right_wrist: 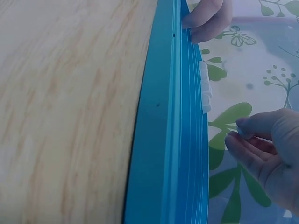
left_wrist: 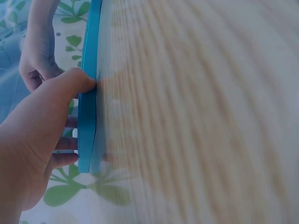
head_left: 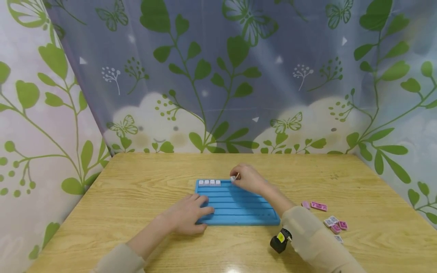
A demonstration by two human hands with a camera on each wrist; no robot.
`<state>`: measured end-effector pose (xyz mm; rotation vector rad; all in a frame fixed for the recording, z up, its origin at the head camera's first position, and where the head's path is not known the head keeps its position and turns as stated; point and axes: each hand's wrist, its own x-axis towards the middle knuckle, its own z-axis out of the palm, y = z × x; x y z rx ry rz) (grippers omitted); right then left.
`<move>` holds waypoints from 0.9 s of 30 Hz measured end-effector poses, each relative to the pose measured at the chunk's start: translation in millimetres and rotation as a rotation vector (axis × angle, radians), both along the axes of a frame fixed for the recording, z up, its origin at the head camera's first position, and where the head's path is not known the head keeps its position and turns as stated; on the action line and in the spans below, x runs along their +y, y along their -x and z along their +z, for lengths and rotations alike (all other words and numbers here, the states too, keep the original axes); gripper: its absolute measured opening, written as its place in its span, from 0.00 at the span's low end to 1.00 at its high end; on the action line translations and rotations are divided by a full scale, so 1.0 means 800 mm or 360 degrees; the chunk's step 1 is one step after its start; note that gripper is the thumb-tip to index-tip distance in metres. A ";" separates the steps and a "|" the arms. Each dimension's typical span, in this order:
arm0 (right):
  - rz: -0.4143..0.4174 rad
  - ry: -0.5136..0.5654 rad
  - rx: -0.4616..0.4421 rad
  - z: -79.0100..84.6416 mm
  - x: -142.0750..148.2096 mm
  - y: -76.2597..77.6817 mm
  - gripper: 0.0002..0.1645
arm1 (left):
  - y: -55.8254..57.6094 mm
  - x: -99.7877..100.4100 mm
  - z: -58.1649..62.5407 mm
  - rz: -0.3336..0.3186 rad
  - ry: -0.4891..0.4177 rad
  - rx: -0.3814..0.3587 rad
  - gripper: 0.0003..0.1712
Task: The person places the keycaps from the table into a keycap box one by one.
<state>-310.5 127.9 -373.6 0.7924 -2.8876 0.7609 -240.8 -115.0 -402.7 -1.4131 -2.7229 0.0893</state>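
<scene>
Filling the top groove of the blue tray [head_left: 239, 206] is the step in hand: four white tiles [head_left: 209, 182] already stand side by side at the groove's left end, and the right hand [head_left: 248, 178] holds a fifth small white tile [head_left: 233, 178] pinched between thumb and fingertips just above the far edge, a little to the right of that row. The grip there is a closed fingertip pinch on the tile. The left hand [head_left: 187, 216] lies on the tray's near left corner, fingers straight across the ridges and thumb against its side, pressing it to the desk [head_left: 136, 189]; the left wrist view shows the thumb [left_wrist: 77, 79] set against the blue edge. By my judgement the next move calls for lowering the tile into the same groove, upright and touching the last tile, while the left hand steadies the tray. More pink and white tiles [head_left: 329, 220] lie loose on the desk to the right, well apart from the tray.
</scene>
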 end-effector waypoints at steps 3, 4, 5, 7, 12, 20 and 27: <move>-0.0025 -0.0003 -0.0024 -0.001 -0.002 0.001 0.08 | 0.000 -0.001 -0.002 -0.0004 -0.0001 0.0005 0.26; -0.0031 0.0001 -0.0033 -0.001 -0.003 0.002 0.08 | 0.001 -0.001 -0.003 -0.0004 -0.0003 0.0006 0.26; -0.0037 0.0009 -0.0045 -0.002 -0.003 0.002 0.08 | 0.001 -0.001 -0.003 -0.0003 -0.0005 0.0005 0.26; -0.0046 0.0020 -0.0064 -0.002 -0.003 0.003 0.08 | 0.001 -0.001 -0.004 0.0000 -0.0010 0.0001 0.26; -0.0022 -0.0010 -0.0076 -0.001 -0.006 0.006 0.10 | 0.003 -0.001 -0.005 -0.0008 -0.0006 0.0012 0.25; 0.0003 -0.0022 -0.0126 -0.002 -0.017 0.014 0.12 | 0.002 -0.002 -0.003 -0.0007 -0.0003 0.0010 0.25; 0.0002 -0.0022 -0.0079 -0.008 -0.026 0.019 0.11 | 0.003 -0.002 -0.005 -0.0014 0.0005 0.0023 0.24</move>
